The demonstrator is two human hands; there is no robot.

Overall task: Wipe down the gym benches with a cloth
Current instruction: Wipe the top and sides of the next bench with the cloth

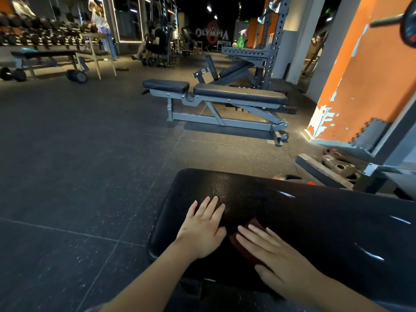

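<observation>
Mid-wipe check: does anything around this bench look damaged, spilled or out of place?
Paint is flaking off the orange pillar in patches near its base. Weight plates lie loose on the floor beside it, and dumbbells sit on the floor at far left. No spill shows on the near bench.

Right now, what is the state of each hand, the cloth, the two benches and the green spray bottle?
left hand: flat, fingers straight, resting on the near bench pad.
right hand: flat, fingers straight, pressing on the cloth.
cloth: dark red, lying on the pad, mostly under the right hand.
near bench: pad glossy with light streaks.
far bench: set flat, nothing on it.
spray bottle: upright on the rack.
</observation>
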